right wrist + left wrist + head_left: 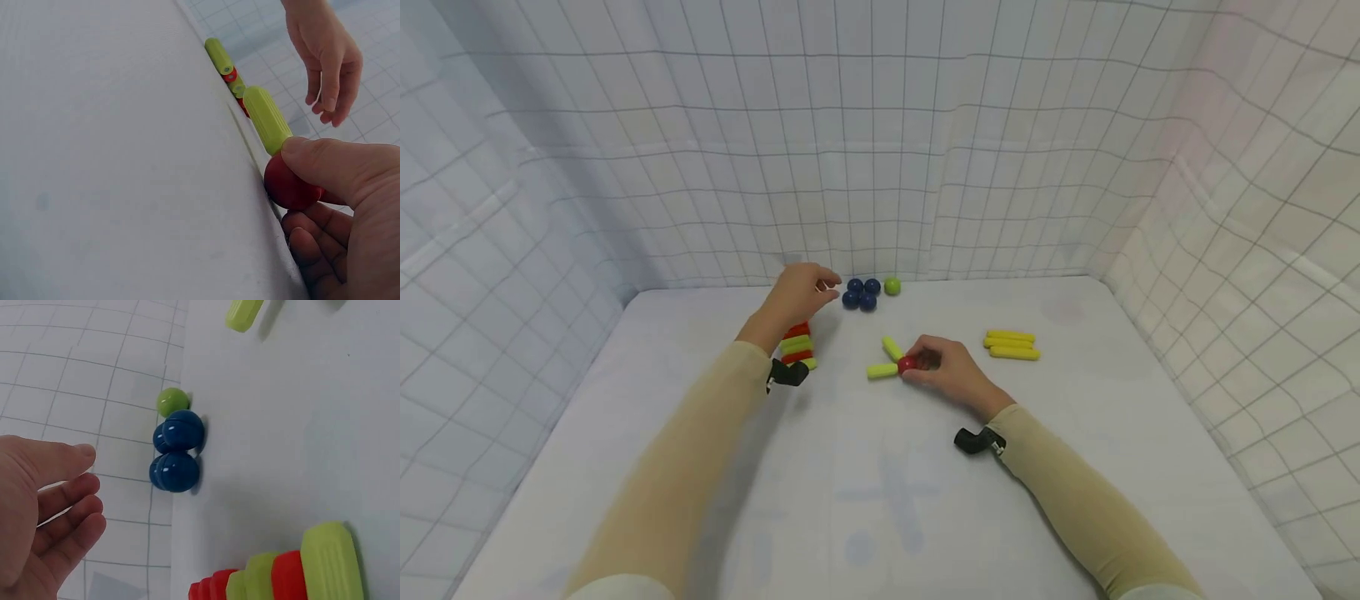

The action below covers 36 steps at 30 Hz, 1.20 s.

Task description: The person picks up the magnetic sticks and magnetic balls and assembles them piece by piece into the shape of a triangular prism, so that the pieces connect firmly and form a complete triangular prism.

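Between thumb and fingers, my right hand holds a red ball low over the white table. Two light green rods meet the ball in the head view: one green rod points left, another green rod points up and left. My left hand hovers above the table's back left part, its fingers loosely bent and nothing in them. Just right of its fingertips sits a cluster of several dark blue balls. A green ball lies beside that cluster.
Below the left hand, red and green rods lie in a row, partly hidden by the wrist. Several yellow rods lie to the right. White gridded cloth hangs behind and along both sides of the table.
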Motion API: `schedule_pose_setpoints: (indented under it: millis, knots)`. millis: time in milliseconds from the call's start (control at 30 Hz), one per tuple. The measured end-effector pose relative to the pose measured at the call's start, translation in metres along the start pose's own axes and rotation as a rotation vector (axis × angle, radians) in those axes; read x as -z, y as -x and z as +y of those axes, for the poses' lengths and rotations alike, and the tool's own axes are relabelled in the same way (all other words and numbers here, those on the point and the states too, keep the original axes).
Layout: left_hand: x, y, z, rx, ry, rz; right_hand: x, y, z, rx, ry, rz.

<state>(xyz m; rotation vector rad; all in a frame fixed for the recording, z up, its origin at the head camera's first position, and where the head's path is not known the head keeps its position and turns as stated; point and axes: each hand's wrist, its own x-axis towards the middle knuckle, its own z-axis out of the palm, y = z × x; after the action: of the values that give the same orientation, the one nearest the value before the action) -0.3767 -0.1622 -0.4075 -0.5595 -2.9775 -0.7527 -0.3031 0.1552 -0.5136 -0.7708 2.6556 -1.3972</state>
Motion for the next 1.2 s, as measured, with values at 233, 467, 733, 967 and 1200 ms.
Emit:
schedule_pose_setpoints:
  millis: [233, 467, 733, 967, 1200]
  knots:
    - [-0.025, -0.018, 0.000, 0.149, 0.118, 0.056, -0.002, 0.001, 0.000, 0.022, -0.020, 0.001]
    - [-0.042, -0.023, -0.010, 0.290, 0.238, 0.039, -0.003, 0.002, -0.002, 0.028, -0.011, -0.006]
    - [-0.054, -0.029, -0.013, 0.308, 0.272, 0.046, -0.001, 0.002, 0.000, 0.031, 0.008, 0.015]
    - [-0.059, -0.029, -0.013, 0.297, 0.265, 0.067, -0.001, 0.002, 0.003, 0.043, 0.003, 0.012]
    - [-0.060, -0.030, -0.012, 0.302, 0.288, 0.077, -0.001, 0.002, 0.000, 0.041, -0.004, 0.014]
